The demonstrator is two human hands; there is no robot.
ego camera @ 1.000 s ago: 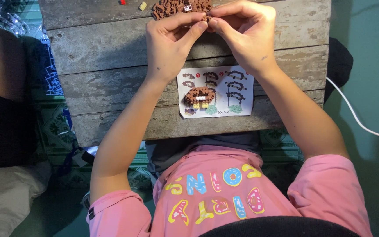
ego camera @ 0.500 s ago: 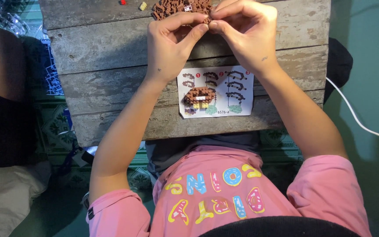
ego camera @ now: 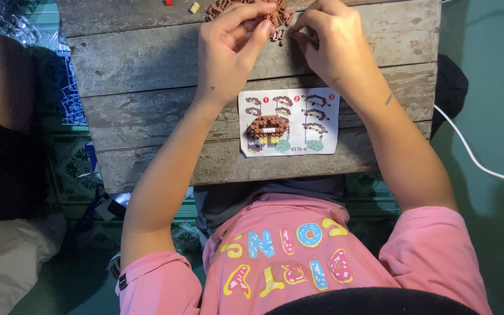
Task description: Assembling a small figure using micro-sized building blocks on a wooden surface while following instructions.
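Hands are working at the far edge of the wooden surface (ego camera: 147, 64). My left hand (ego camera: 228, 55) is pinching into the heap of small brown bricks (ego camera: 275, 17), thumb and forefinger pressed together on what looks like one piece, too small to tell for sure. My right hand (ego camera: 331, 49) is curling in from the other side, fingers (ego camera: 300, 36) closing on the same cluster; I can't tell whether they are actually gripping a brick. The heap is lying at the top of the view, partly cut off. An instruction sheet (ego camera: 290, 121) is lying flat between my forearms, near me. A yellow brick (ego camera: 194, 7) and a red brick (ego camera: 168, 2) are sitting apart to the left. Risk, as I judge it: tiny pieces slipping from the pinch and dropping into the gaps between the planks, or a forearm dragging the sheet off the edge.
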